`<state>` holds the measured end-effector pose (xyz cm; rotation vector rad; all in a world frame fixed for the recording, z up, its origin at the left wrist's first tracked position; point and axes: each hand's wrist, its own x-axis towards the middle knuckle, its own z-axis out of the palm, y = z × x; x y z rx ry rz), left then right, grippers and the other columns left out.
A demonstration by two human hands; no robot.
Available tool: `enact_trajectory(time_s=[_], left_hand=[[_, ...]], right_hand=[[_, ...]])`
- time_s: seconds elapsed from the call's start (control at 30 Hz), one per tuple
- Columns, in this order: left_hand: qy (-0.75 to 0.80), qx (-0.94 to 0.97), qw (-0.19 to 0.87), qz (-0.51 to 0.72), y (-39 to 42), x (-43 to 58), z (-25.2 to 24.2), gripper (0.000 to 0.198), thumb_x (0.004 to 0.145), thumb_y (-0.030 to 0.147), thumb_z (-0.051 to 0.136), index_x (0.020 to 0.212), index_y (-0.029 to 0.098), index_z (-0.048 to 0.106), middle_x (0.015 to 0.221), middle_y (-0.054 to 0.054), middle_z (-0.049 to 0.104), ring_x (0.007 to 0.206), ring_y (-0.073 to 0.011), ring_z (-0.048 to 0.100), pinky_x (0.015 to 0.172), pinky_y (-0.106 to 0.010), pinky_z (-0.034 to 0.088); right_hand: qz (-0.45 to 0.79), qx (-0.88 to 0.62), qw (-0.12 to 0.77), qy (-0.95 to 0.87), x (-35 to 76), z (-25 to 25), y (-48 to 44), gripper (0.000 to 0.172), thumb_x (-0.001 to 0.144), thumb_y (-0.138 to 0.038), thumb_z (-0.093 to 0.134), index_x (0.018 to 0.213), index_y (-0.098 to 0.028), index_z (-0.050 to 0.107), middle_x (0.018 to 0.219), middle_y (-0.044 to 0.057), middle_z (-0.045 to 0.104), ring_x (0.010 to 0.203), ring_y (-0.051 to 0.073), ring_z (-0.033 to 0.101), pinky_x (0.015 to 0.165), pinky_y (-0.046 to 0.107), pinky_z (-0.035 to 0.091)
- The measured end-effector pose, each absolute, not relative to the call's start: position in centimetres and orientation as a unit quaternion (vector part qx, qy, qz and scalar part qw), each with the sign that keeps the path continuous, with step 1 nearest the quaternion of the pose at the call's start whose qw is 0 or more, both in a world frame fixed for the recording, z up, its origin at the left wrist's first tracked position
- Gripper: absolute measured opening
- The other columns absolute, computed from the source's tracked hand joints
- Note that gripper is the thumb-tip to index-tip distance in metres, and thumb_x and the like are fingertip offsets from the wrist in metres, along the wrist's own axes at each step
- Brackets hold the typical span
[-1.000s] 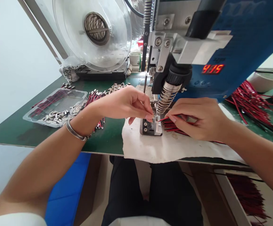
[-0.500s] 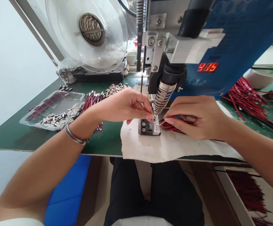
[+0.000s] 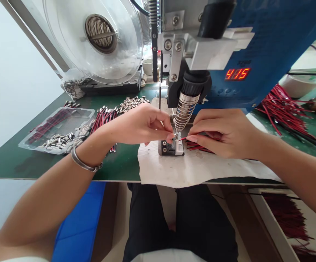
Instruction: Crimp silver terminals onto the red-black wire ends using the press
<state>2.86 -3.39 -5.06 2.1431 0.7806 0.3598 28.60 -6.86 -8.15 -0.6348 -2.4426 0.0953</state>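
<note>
While your right hand [image 3: 220, 133] pinches the red wire [image 3: 183, 138] at the block [image 3: 171, 148] by the worktop's [image 3: 125, 163] front edge, left hand [image 3: 141, 123] pinched shut beside it, hold near its tip: light, floppy.

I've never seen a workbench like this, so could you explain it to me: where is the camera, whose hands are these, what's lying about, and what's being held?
The camera is worn on the person's head and looks down at their own two bare hands. The left hand pinches at a small black-and-white fixture that stands on a white cloth; what it pinches is too small to tell. The right hand holds a thin red wire, its tip at the fixture. A machine's coiled metal tip hangs just above, and red digits glow on its blue housing. On the green bench lie a clear tray with small metal parts, loose red wires and a clear reel.
</note>
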Motion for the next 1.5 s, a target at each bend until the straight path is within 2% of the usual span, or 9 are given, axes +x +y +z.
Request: enact_trajectory(time_s=[0.4, 1.13, 1.5], left_hand=[[0.28, 0.837, 0.447, 0.148, -3.26, 2.86, -5.3, 0.007, 0.082, 0.014, 0.07, 0.084, 0.018, 0.075, 0.08, 0.0, 0.082, 0.053, -0.0095, 0.067, 0.042, -0.017, 0.05], [0.272, 0.846, 0.434, 0.15, -3.13, 2.66, -5.33, 0.007, 0.081, 0.014, 0.069, 0.084, 0.018, 0.074, 0.08, 0.0, 0.082, 0.051, -0.0088, 0.065, 0.043, -0.017, 0.05], [0.28, 0.851, 0.42, 0.146, -3.25, 2.71, -5.14, 0.006, 0.081, 0.018, 0.071, 0.083, 0.02, 0.076, 0.08, -0.001, 0.083, 0.057, -0.0132, 0.07, 0.044, -0.02, 0.051]], right_hand=[[0.072, -0.279, 0.28, -0.916, 28.19, -8.08, -7.15, 0.027, 0.101, -0.024, 0.061, 0.076, -0.018, 0.068, 0.067, -0.001, 0.057, 0.058, 0.011, 0.053, 0.055, 0.028, 0.038], [0.049, -0.297, 0.297, -0.906, 27.75, -8.41, -7.45, 0.025, 0.1, -0.023, 0.062, 0.075, -0.019, 0.065, 0.067, 0.0, 0.058, 0.059, 0.013, 0.053, 0.055, 0.03, 0.037], [0.056, -0.316, 0.29, -0.902, 27.59, -8.1, -7.67, 0.027, 0.099, -0.025, 0.06, 0.073, -0.023, 0.061, 0.066, 0.0, 0.058, 0.058, 0.015, 0.051, 0.054, 0.032, 0.035]])
